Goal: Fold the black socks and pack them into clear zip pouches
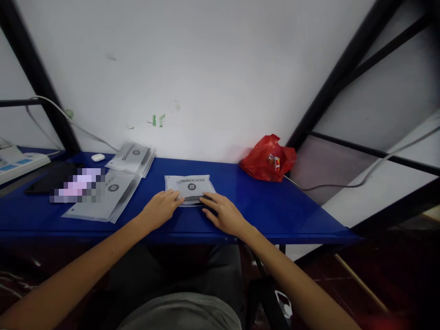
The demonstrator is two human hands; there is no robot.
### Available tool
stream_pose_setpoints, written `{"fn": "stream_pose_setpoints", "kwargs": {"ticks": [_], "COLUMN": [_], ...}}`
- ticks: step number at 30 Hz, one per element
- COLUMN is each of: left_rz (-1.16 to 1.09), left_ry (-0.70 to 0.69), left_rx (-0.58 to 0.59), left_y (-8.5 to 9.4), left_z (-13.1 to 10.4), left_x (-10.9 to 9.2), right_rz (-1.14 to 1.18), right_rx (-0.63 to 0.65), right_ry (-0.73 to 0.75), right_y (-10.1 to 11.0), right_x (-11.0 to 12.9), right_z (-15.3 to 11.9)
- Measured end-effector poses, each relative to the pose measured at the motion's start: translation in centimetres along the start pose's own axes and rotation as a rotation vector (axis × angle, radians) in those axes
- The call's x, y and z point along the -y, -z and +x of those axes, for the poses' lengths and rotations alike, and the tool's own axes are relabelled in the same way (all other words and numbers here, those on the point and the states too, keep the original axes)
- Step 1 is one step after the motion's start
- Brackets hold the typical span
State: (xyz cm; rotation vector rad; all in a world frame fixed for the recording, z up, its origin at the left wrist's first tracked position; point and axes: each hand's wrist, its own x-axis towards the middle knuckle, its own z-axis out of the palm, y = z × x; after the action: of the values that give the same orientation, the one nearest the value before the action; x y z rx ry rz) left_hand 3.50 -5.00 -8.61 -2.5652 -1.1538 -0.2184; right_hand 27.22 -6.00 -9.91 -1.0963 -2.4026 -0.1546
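Observation:
A translucent white plastic bag (190, 183) with a dark logo and lettering lies flat on the blue table (271, 215), a dark band showing along its near side. My left hand (161, 208) rests on its near left corner, fingers stretched out. On the near right part lie the fingers of my right hand (223, 213), spread a little, with the thumb apart from them. Neither hand is closed round anything. To the left are more printed bags: a stack (132, 156) near the wall and larger ones (106, 201) closer to me.
A red plastic bag (266, 160) sits at the back right by a cable. At the left are a pixelated phone-like object, a black flat object (51, 176), a white case (98, 157) and a power strip (25, 165). Black frame bars flank the table.

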Motion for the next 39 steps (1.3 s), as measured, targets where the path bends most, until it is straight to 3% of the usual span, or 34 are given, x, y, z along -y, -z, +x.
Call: {"fn": "stream_pose_setpoints", "kwargs": {"ticks": [9, 18, 23, 30, 33, 39], "left_rz": [-0.134, -0.018, -0.029, -0.364, -0.505, -0.805], "left_ry": [-0.020, 0.004, -0.004, -0.013, 0.078, 0.329], "left_rx": [0.058, 0.071, -0.095, -0.437, -0.557, -0.658], "left_y": [-0.5, -0.7, 0.2, 3.0, 2.8, 1.1], "left_z": [-0.7, -0.3, -0.2, 0.3, 0.0, -0.1], "left_x": [1.0, 0.6, 1.0, 1.4, 1.6, 1.7], "right_rz": [0.100, 0.077, 0.037, 0.036, 0.071, 0.176], "right_rx": [0.091, 0.080, -0.063, -0.163, -0.206, -0.241], "right_ry": [-0.049, -0.068, -0.026, 0.146, 0.147, 0.111], "right_y": [0.1, -0.1, 0.8, 2.1, 2.1, 1.6], "right_x": [-0.2, -0.2, 0.8, 2.5, 2.4, 1.6], "right_z": [-0.1, 0.0, 1.4, 4.6, 5.0, 4.9]}}
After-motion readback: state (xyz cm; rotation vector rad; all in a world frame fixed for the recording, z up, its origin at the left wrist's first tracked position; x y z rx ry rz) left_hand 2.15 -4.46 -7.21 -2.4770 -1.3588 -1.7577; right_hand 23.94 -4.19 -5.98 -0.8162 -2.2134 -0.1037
